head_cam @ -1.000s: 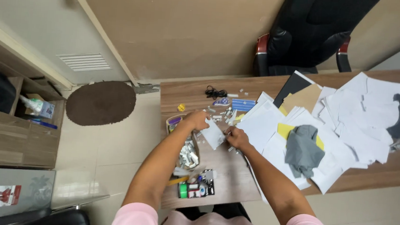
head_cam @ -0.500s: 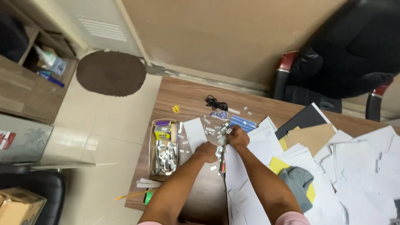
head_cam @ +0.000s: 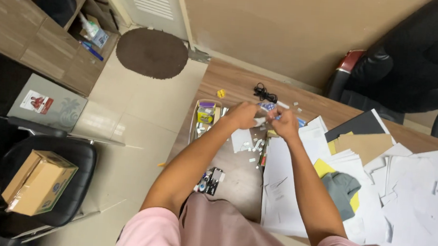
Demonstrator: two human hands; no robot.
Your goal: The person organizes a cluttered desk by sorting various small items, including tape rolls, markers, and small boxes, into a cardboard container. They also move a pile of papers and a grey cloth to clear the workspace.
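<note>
Two bare hands, met just above centre frame over a wooden desk (head_cam: 235, 186). Left hand (head_cam: 242, 114): fingers curled, pinching a small white piece (head_cam: 261, 121) at its right edge. Right hand (head_cam: 284, 124): fingers bent toward the same piece, thumb and fingertips close to it; whether they grasp it cannot be told. Directly below the hands: a white paper slip (head_cam: 240, 139) and scattered small white bits (head_cam: 255, 147) on the desk. Left of the hands: a narrow tray (head_cam: 205, 117) holding small coloured items. Above the hands: a black coiled cable (head_cam: 264, 94) and a small yellow object (head_cam: 221, 93). Right half of frame: spread white paper sheets (head_cam: 411, 195), a black folder (head_cam: 359, 126), a brown card sheet (head_cam: 365, 145), a grey cloth (head_cam: 341, 187) on yellow paper. Upper right: black office chair (head_cam: 417, 55). Lower left: cardboard box (head_cam: 40, 182) on a second chair. Upper left: round brown mat (head_cam: 151, 52) on the floor.
</note>
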